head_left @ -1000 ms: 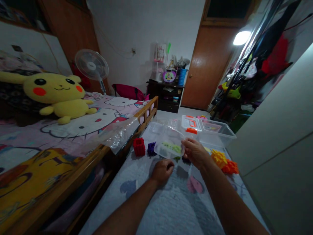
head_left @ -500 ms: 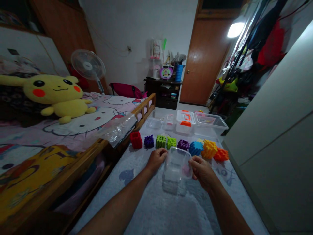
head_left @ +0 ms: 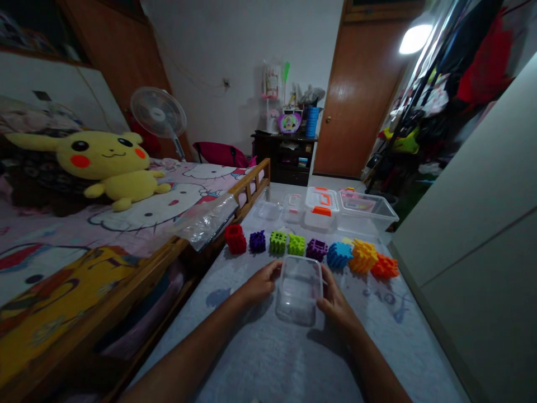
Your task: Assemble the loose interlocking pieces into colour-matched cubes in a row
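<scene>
A clear plastic box (head_left: 298, 299) is between my two hands above the pale cloth. My left hand (head_left: 264, 281) grips its left side near the far corner, with fingers curled and partly hidden. On the right side, my right hand (head_left: 334, 296) holds the wall, thumb towards me. I cannot tell whether a lid is on the box. Just beyond it runs a row of bumpy foam-like cubes: red (head_left: 235, 239), dark purple (head_left: 257, 242), green (head_left: 277, 242), lime (head_left: 296, 244), purple (head_left: 316, 250), blue (head_left: 339, 255), yellow-orange (head_left: 363, 256) and orange (head_left: 385, 266).
Behind the cubes stand a lidded box with orange clips (head_left: 321, 210), a larger clear bin (head_left: 367, 210), a small clear case (head_left: 292, 208) and a clear flat piece (head_left: 267, 211). A wooden bed rail (head_left: 251, 187) borders the left; a pale cabinet (head_left: 474, 207) borders the right.
My right hand has moved from the box's far right corner down along its side. My left hand has come against the left side. The box has shifted slightly and its tilt looks different.
</scene>
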### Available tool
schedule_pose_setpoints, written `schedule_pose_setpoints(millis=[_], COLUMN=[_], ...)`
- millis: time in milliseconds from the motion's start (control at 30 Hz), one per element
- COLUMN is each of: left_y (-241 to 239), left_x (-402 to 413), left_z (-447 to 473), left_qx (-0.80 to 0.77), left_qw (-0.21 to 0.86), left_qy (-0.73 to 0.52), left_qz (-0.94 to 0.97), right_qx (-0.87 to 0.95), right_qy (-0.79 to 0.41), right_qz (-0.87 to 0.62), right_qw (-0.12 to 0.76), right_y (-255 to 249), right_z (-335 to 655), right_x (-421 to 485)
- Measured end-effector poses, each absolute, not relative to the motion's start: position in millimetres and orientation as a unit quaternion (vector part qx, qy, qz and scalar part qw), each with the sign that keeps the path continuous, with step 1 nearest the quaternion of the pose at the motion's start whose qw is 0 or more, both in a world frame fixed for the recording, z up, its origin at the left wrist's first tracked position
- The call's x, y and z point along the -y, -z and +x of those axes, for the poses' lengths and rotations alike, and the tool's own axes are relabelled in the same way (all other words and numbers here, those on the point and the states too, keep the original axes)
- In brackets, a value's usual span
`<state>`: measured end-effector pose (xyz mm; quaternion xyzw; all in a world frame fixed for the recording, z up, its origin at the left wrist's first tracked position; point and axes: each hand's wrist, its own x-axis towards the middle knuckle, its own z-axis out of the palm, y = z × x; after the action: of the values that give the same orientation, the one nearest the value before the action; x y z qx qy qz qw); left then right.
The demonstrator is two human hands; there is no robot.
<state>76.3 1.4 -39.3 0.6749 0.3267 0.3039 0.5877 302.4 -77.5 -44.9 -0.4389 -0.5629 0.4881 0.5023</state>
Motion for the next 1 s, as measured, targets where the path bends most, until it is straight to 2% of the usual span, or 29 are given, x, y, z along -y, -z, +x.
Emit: schedule_pose_setpoints(millis=[67, 167, 267, 467, 567, 767, 900, 1000], left_y=[36.8, 29.7, 22.5, 21.2, 14.2, -15.7, -28.5, -31.2], left_x=[9.0, 22.5, 33.0, 39.5, 27.3, -25.1, -61.0, -85.4], left_z=[67.0, 60.1, 60.9, 53.7, 42.3, 39.3, 53.0, 62.9], left_qx=[-0.286, -0.317, -0.353, -0.371, -0.44, -0.498, -0.517, -0.529], left_qw=[0.611, 0.564, 0.51, 0.485, 0.402, 0.117, 0.045, 0.039], left_qy=[-0.276, -0.232, -0.222, -0.232, -0.219, -0.211, -0.046, 0.045], left_qz=[0.684, 0.727, 0.752, 0.758, 0.773, 0.833, 0.854, 0.847], right_qx=[0.597, 0.63, 0.645, 0.63, 0.621, 0.622, 0.627, 0.632], right_qy=[-0.474, -0.429, -0.404, -0.41, -0.427, -0.453, -0.467, -0.48], right_qz=[-0.449, -0.483, -0.489, -0.508, -0.5, -0.485, -0.48, -0.469], right_qw=[0.467, 0.432, 0.425, 0.421, 0.427, 0.416, 0.397, 0.389], right_y=[49.5, 54.3, 55.1, 55.5, 55.2, 54.4, 53.4, 52.7], right_z=[302.5, 300.3, 296.7, 293.0, 294.0, 298.7, 302.8, 305.4], right_x=[77.0, 76.9, 77.8, 78.8, 78.9, 78.9, 78.1, 77.1])
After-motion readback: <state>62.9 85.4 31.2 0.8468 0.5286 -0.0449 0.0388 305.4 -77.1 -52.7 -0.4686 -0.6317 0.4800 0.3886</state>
